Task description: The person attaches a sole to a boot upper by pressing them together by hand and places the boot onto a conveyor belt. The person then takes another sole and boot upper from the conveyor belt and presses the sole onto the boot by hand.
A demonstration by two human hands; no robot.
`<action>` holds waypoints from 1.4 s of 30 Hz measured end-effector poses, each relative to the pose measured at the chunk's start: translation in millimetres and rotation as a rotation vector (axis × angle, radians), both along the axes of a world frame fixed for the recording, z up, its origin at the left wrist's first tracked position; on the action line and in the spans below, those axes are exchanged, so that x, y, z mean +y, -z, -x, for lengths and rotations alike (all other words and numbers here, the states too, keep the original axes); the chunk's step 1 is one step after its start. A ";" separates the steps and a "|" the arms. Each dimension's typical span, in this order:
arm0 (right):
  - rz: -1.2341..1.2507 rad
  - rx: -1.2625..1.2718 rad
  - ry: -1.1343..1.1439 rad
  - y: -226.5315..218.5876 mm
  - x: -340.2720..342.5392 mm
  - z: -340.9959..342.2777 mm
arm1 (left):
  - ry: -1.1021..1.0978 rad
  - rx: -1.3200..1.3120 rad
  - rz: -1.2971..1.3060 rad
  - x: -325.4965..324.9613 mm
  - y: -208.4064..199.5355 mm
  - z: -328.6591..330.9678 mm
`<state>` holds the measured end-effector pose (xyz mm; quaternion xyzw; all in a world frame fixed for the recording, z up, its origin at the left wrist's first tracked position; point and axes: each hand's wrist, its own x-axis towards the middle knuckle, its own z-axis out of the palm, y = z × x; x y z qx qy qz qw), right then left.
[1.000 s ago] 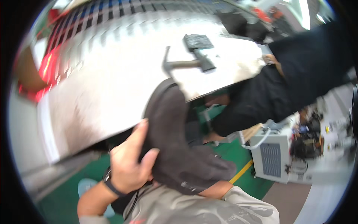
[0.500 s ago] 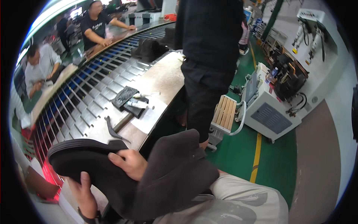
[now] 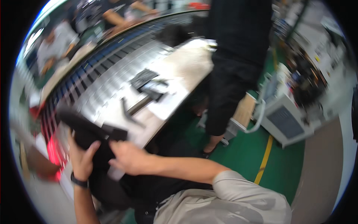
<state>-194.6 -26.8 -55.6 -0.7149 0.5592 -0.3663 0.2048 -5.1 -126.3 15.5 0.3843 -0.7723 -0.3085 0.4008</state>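
One dark boot (image 3: pixel 84 128) is held at left of centre, sole up, its foot pinched between thumb and fingers of the left hand (image 3: pixel 82 158). The fingers of the right hand (image 3: pixel 128 157) are curled beside the boot's heel; what is pinched there cannot be told. One black band (image 3: pixel 79 182) is worn on the left wrist. On the bench (image 3: pixel 182 61), one hammer (image 3: pixel 131 112) is seen near centre, with one black pad (image 3: pixel 144 79) beyond it. Three other people are seen: one dark-clothed person (image 3: pixel 238 56) at upper centre-right, two, blurred, at upper left.
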 end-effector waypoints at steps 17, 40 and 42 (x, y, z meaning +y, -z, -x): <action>0.193 -0.028 -0.149 -193.1 -94.5 21.0 | -0.196 -0.225 0.080 24.3 -13.9 21.8; 0.300 0.226 -0.073 -196.9 -92.3 4.2 | -0.203 -0.123 0.181 14.7 1.5 19.8; 0.318 0.230 -0.039 -200.5 -85.2 5.0 | -0.210 -0.139 0.248 14.0 3.3 24.1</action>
